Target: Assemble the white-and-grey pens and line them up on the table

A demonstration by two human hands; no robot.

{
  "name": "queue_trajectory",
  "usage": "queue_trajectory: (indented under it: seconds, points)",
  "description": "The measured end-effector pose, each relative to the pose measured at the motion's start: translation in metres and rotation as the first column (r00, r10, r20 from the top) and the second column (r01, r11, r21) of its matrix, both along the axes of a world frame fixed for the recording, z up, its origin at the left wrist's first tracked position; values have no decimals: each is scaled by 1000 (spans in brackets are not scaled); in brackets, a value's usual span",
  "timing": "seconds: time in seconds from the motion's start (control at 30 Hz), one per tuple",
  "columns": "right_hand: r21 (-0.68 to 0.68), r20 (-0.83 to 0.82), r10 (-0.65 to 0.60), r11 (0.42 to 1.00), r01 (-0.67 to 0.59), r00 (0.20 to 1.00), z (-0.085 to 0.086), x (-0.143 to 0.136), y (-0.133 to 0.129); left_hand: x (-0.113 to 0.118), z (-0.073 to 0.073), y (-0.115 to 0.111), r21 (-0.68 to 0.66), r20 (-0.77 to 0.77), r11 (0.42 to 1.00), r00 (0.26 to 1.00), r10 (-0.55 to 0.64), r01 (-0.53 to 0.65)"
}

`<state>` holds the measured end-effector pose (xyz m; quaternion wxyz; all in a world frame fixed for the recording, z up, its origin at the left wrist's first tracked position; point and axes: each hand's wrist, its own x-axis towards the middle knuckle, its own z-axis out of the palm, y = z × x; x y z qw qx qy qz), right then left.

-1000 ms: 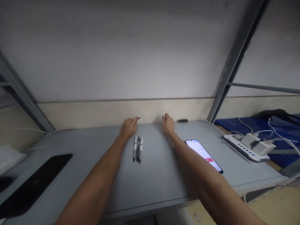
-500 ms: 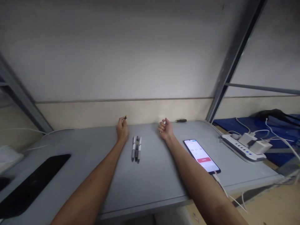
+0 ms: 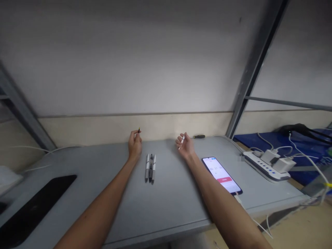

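Observation:
My left hand (image 3: 135, 147) is over the back of the desk, its fingers closed on a small black stick-like piece with a yellow tip (image 3: 139, 130); the rest of that piece is hidden. Palm up, my right hand (image 3: 185, 146) curls loosely around a slim white pen-like piece (image 3: 182, 141). Between my forearms lie several pens (image 3: 147, 167) side by side, with white upper barrels and grey lower ends. Just beyond my right hand a screwdriver (image 3: 199, 137) with a dark handle rests by the wall.
A lit phone (image 3: 219, 173) on a charging cable lies right of my right forearm. Farther right is a white power strip (image 3: 266, 166) with chargers plugged in. A long black mat-like object (image 3: 38, 207) covers the left side of the grey desk (image 3: 160, 204).
The fingers of my right hand have loosened, so more of the white piece shows. My left hand keeps its grip nearly in place. The whole view has shifted slightly.

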<state>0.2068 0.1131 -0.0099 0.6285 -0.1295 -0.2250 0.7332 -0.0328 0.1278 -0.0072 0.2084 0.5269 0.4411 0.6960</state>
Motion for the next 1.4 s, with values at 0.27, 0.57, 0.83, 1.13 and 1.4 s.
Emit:
queue_trajectory:
  seconds: [0.27, 0.57, 0.83, 1.13, 1.4]
  points:
    - [47, 150, -4, 999, -3, 989, 2, 10, -17, 12, 6, -26, -61, -111, 988, 983, -145, 139]
    - [268, 646, -237, 960, 74, 726, -4, 6, -38, 4, 8, -66, -111, -648, 976, 731, -215, 188]
    - [686, 696, -718, 677, -269, -32, -6, -4, -57, 7, -3, -80, -51, -895, 971, 422, -148, 234]
    - [655, 642, -746, 655, -377, -179, -5, -9, -61, 14, 0, -87, 24, -958, 975, 284, -41, 222]
    - [641, 552, -754, 657, -396, -357, -10, -27, -73, 26, -6, -94, -8, -968, 981, 244, -56, 194]
